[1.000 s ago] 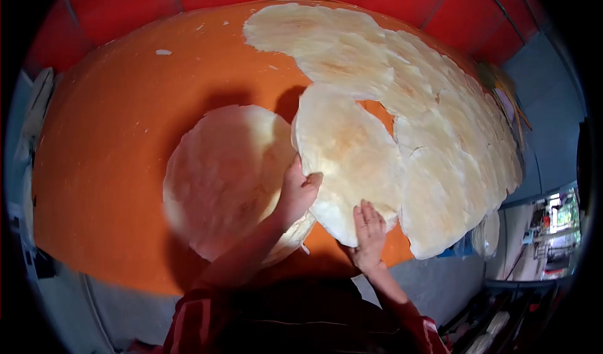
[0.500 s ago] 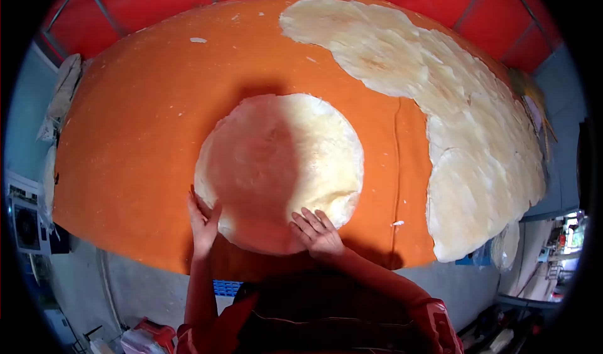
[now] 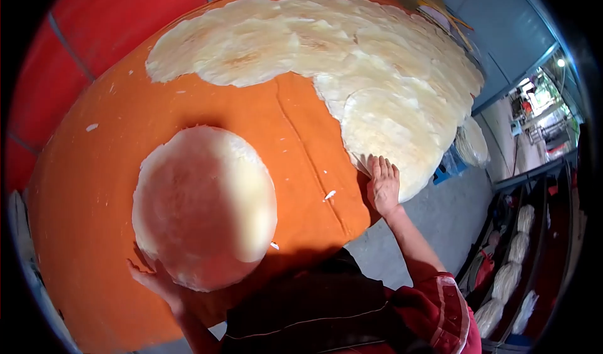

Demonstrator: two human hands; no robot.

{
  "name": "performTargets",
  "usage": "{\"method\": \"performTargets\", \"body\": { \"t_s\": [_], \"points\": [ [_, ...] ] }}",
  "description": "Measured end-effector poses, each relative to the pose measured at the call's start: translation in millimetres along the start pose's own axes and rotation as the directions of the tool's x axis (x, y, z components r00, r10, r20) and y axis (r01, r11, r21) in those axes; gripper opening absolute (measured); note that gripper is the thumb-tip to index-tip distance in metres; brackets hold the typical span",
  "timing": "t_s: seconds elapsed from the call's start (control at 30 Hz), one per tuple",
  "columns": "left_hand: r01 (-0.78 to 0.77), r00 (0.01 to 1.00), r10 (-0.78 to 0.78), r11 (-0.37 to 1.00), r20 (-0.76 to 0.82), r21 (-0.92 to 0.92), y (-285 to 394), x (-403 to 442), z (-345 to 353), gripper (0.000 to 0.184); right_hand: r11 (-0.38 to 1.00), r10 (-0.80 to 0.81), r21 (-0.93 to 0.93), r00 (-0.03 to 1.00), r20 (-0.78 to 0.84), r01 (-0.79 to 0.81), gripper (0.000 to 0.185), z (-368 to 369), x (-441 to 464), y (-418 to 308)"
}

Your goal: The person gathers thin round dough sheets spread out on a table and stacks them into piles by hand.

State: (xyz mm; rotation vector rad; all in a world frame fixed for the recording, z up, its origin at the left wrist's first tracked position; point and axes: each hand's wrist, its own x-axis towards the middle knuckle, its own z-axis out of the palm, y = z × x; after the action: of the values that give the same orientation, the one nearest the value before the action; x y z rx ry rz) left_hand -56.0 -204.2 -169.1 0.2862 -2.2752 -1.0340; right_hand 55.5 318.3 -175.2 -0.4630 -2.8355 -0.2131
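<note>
1. Right hand (image 3: 385, 184). Palm down, fingers extended and slightly apart, at the near edge of the overlapping flatbreads (image 3: 389, 128). It pinches nothing visible; the flat contact probably spreads pressure over a thin, easily creased sheet.

2. Left hand (image 3: 160, 285). Open, thumb apart from the fingers, at the near left rim of the separate round bread (image 3: 251, 203). No grip is seen; shadow hides whether the fingertips touch the rim. This position would suit steadying the edge.

3. Separate round bread. It lies flat on the orange cloth (image 3: 75, 216), in front of the person and left of centre, apart from the overlapping group. A shadow covers much of it; whether it is one sheet or a stack cannot be told. Its closeness to the body presumably keeps it within easy reach.

4. Overlapping flatbreads. These form a broad band along the far side and down the right of the cloth. Their partial overlap likely saves space while leaving much of each face exposed.

5. Surroundings. A crease (image 3: 295, 128) and a pale scrap (image 3: 330, 195) lie in the gap between. Red panels (image 3: 100, 21) stand beyond the cloth; pale bundles (image 3: 507, 282) lie in a row at lower right.
</note>
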Motion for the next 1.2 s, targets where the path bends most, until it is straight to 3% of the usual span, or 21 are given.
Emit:
{"method": "performTargets", "body": {
  "t_s": [0.03, 0.17, 0.2, 0.3, 0.37, 0.4, 0.47, 0.5, 0.57, 0.6, 0.63, 0.67, 0.73, 0.8, 0.9, 1.0, 1.07, 1.1, 1.13, 1.17, 1.2],
  "points": [
    [0.044, 0.995, -0.041, 0.998, -0.092, 0.033, 15.4, 1.2, 5.3, 0.052, 0.999, 0.036, 0.02, 0.998, 0.044, -0.037, 0.055, 0.7, 2.8, 6.7],
    [0.118, 0.957, 0.022, 0.881, 0.29, -0.458, 50.8, 0.8, 31.8, 0.044, 0.99, -0.012, 0.142, 0.995, 0.104, -0.002, 0.033, -3.9, 5.6, 1.6],
    [0.437, 0.866, -0.119, 0.652, 0.486, -0.619, 53.1, -7.2, 46.2, 0.042, 0.98, 0.038, 0.192, 0.995, 0.097, -0.056, 0.028, -3.4, 6.2, 4.1],
    [0.212, 0.756, 0.265, 0.765, 0.598, -0.608, 103.9, -41.7, 68.7, 0.039, 0.931, 0.172, 0.33, 0.985, -0.02, -0.156, 0.012, 4.2, 9.6, 19.3],
    [0.426, 0.694, 0.239, 0.625, 0.68, -0.654, 115.6, -65.7, 88.0, 0.035, 0.94, 0.136, 0.311, 0.99, 0.044, -0.143, 0.012, 7.2, 13.5, 39.1],
    [0.194, 0.593, 0.261, 0.872, 0.762, -0.449, 121.2, -66.9, 91.1, 0.034, 0.944, 0.115, 0.303, 0.99, 0.078, -0.133, 0.012, 7.4, 18.2, 46.4],
    [0.33, 0.349, 0.204, 0.887, 0.915, -0.324, 140.3, -75.1, 101.8, 0.034, 0.934, 0.08, 0.351, 0.997, -0.011, -0.071, 0.013, -34.8, 26.0, 40.9],
    [0.708, 0.196, 0.247, 0.634, 0.949, -0.311, 156.9, -84.8, 109.9, 0.034, 0.935, 0.054, 0.351, 0.998, -0.022, -0.043, 0.012, -52.8, 27.7, 36.4],
    [0.687, 0.182, 0.193, 0.677, 0.964, -0.266, 192.7, -102.9, 117.1, 0.034, 0.868, -0.056, 0.496, 0.996, 0.075, 0.012, 0.012, -83.4, 23.1, 19.3],
    [0.785, 0.096, 0.173, 0.593, 0.98, -0.181, 209.9, -111.2, 120.5, 0.031, 0.736, 0.057, 0.641, 0.963, 0.264, -0.219, 0.012, -92.8, 14.0, -3.7],
    [0.863, 0.008, 0.166, 0.497, 0.986, -0.09, 225.1, -118.7, 125.2, 0.029, 0.645, 0.044, 0.732, 0.967, 0.251, -0.219, 0.009, -87.1, 5.2, -20.4],
    [0.86, -0.022, 0.199, 0.503, 0.98, -0.082, 234.7, -127.6, 134.5, 0.028, 0.543, 0.031, 0.812, 0.971, 0.238, -0.216, 0.008, -81.4, -3.6, -37.0],
    [0.851, -0.079, 0.261, 0.52, 0.962, -0.071, 238.4, -144.0, 160.2, 0.027, 0.67, -0.012, 0.69, 0.925, 0.38, -0.275, 0.013, -68.9, -11.6, -54.8],
    [0.837, -0.039, 0.15, 0.546, 0.988, -0.05, 219.1, -161.5, 176.0, 0.024, 0.36, 0.113, 0.853, 0.925, 0.362, -0.378, 0.012, -43.2, -24.6, -62.4],
    [0.85, 0.027, 0.038, 0.525, 0.999, -0.043, 195.0, -179.8, 192.4, 0.022, 0.161, 0.2, 0.881, 0.889, 0.411, -0.444, 0.01, -23.7, -35.6, -66.0],
    [0.87, 0.064, -0.059, 0.493, 0.996, -0.027, 178.9, -190.0, 194.3, 0.022, 0.623, 0.078, 0.782, 0.997, -0.022, -0.032, 0.01, -18.0, -36.5, -69.9],
    [0.914, 0.055, -0.116, 0.405, 0.992, -0.004, 175.6, -191.4, 189.2, 0.022, 0.36, 0.134, 0.804, 0.879, 0.457, -0.473, 0.003, -37.0, -20.6, -52.9],
    [0.945, 0.036, -0.133, 0.326, 0.991, 0.009, 177.5, -189.6, 185.2, 0.022, -0.131, 0.282, 0.811, 0.763, 0.582, -0.57, 0.006, -46.8, -3.9, -39.1],
    [0.969, 0.011, -0.148, 0.244, 0.989, 0.025, 177.4, -190.0, 181.5, 0.023, -0.33, 0.287, 0.838, 0.8, 0.528, -0.434, 0.016, -38.5, 13.2, -4.5],
    [0.973, 0.017, -0.141, 0.232, 0.99, 0.016, 172.6, -192.8, 180.0, 0.023, 0.453, 0.097, 0.829, 0.942, 0.321, -0.329, 0.018, -10.0, 37.9, 64.9],
    [0.975, 0.025, -0.129, 0.22, 0.991, 0.004, 166.2, -195.3, 182.5, 0.024, 0.307, 0.074, 0.921, 0.971, 0.23, -0.241, 0.015, -30.8, 58.9, 105.4]
  ]
}}
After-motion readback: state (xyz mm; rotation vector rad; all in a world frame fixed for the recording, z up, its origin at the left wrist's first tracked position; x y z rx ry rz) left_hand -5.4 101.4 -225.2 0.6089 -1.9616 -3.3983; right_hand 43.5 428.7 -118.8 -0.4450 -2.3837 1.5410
